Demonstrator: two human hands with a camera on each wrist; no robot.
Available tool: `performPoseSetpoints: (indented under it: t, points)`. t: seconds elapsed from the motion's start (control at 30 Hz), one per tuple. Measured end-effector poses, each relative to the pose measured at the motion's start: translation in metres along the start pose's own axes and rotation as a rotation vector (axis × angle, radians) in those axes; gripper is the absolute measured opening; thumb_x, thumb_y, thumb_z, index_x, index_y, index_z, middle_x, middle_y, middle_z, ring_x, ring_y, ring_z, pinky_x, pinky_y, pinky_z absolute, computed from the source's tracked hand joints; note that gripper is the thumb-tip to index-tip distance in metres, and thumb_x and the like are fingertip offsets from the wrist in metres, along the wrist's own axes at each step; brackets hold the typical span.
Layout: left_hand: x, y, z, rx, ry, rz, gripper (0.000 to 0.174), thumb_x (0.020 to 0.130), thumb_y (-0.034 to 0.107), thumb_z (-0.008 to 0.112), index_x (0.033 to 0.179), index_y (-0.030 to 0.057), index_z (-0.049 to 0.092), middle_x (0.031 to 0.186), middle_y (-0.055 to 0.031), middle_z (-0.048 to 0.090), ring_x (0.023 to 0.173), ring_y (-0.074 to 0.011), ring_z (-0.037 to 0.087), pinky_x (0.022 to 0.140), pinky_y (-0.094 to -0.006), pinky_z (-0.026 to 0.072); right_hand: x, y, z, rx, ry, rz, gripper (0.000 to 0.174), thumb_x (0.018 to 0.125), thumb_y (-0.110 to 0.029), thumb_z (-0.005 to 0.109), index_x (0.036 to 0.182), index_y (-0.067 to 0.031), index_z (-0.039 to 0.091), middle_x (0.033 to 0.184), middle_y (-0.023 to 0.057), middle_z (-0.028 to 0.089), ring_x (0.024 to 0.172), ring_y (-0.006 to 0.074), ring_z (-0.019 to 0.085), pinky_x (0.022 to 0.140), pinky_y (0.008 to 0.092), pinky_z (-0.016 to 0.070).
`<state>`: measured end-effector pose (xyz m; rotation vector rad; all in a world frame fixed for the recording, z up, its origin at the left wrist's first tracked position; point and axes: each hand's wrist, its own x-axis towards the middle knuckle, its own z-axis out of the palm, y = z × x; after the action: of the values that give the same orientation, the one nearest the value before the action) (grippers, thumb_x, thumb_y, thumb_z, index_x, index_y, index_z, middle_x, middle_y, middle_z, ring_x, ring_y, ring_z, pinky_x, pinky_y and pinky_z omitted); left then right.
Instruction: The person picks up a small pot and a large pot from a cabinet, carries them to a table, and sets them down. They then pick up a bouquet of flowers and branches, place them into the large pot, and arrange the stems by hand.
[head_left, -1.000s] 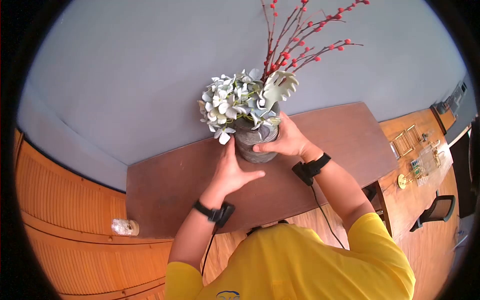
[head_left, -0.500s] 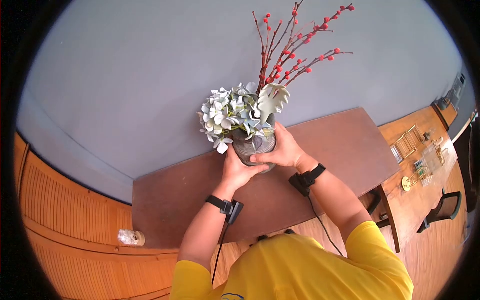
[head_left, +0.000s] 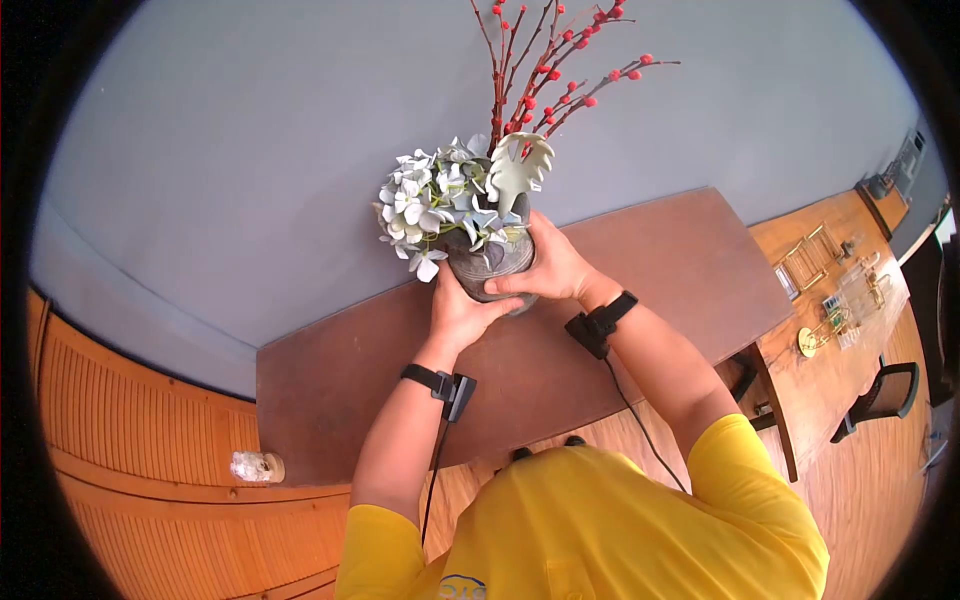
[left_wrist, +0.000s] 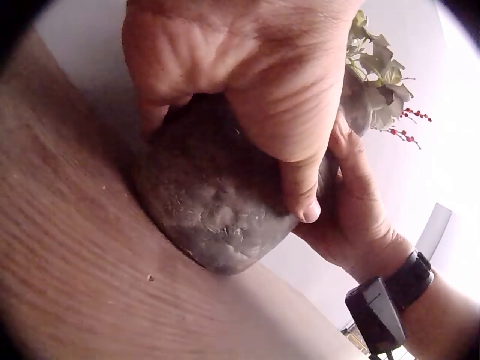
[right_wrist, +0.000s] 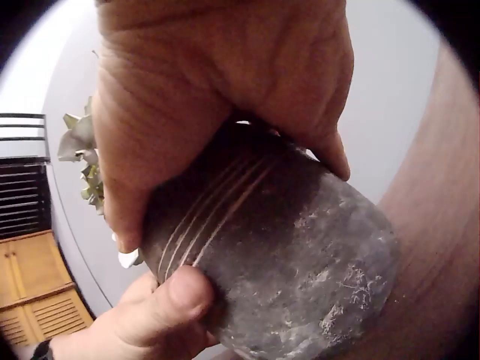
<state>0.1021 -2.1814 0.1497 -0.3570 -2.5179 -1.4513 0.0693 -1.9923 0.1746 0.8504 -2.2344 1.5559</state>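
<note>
A grey, rough stone-like vase (head_left: 488, 262) is held between both hands over the brown tabletop. My left hand (head_left: 460, 315) grips its left side low down, thumb across the front. Higher up, my right hand (head_left: 562, 265) grips the right side with its thumb on the front too. In the right wrist view the vase wall (right_wrist: 300, 255) shows several scored lines. Its rounded lower end is close over the tabletop in the left wrist view. Pale blue-white hydrangea flowers (head_left: 420, 205), red-berried branches (head_left: 525, 95) and a pale lobed leaf (head_left: 520, 170) rise from the vase.
The brown table (head_left: 640, 270) runs along a grey wall (head_left: 250, 180). At its left end sits a clear jar-like object (head_left: 255, 466), near slatted wooden doors (head_left: 150, 400). A wooden desk (head_left: 800, 370) with gold-coloured stands and a black chair (head_left: 885, 400) are on the right.
My left thumb has come in from the open air onto the front of the vase. With both hands on it, the vase has shifted left and toward the wall.
</note>
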Motion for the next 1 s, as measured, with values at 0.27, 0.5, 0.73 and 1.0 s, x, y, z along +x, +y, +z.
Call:
performPoseSetpoints:
  t: [0.27, 0.5, 0.73, 1.0]
  points:
    - [0.002, -0.008, 0.002, -0.017, 0.044, 0.042, 0.107, 0.051, 0.034, 0.095, 0.131, 0.0005, 0.033, 0.128, -0.0194, 0.054, 0.118, -0.0314, 0.056, 0.097, -0.0418, 0.0475, 0.001, 0.001, -0.001, -0.057, -0.039, 0.046, 0.101, 0.053, -0.040, 0.091, 0.134, -0.0012, 0.044, 0.127, 0.0228, 0.049, 0.123, 0.0378, 0.047, 0.106, 0.0434, 0.0386]
    - [0.005, -0.015, 0.007, -0.024, 0.064, 0.087, 0.109, 0.052, 0.035, 0.095, 0.133, 0.0009, 0.031, 0.130, -0.0207, 0.052, 0.118, -0.0327, 0.055, 0.098, -0.0430, 0.0467, 0.000, 0.006, 0.001, -0.005, -0.024, 0.053, 0.103, 0.054, -0.040, 0.091, 0.135, -0.0005, 0.041, 0.131, 0.0234, 0.045, 0.126, 0.0377, 0.044, 0.108, 0.0434, 0.0366]
    - [-0.001, -0.005, 0.004, -0.054, 0.040, 0.018, 0.111, 0.053, 0.036, 0.094, 0.136, 0.0018, 0.028, 0.132, -0.0208, 0.051, 0.120, -0.0329, 0.054, 0.099, -0.0430, 0.0460, -0.002, 0.008, 0.003, 0.053, -0.015, 0.079, 0.105, 0.053, -0.039, 0.092, 0.135, 0.0006, 0.039, 0.132, 0.0224, 0.044, 0.128, 0.0367, 0.041, 0.110, 0.0431, 0.0337]
    - [-0.002, -0.002, 0.004, -0.045, 0.003, 0.016, 0.114, 0.058, 0.027, 0.094, 0.141, 0.0001, 0.020, 0.136, -0.0194, 0.047, 0.124, -0.0284, 0.049, 0.102, -0.0392, 0.0434, -0.003, 0.010, 0.005, 0.084, 0.000, 0.072, 0.108, 0.053, -0.039, 0.092, 0.138, -0.0007, 0.037, 0.134, 0.0224, 0.042, 0.130, 0.0362, 0.038, 0.111, 0.0433, 0.0314]
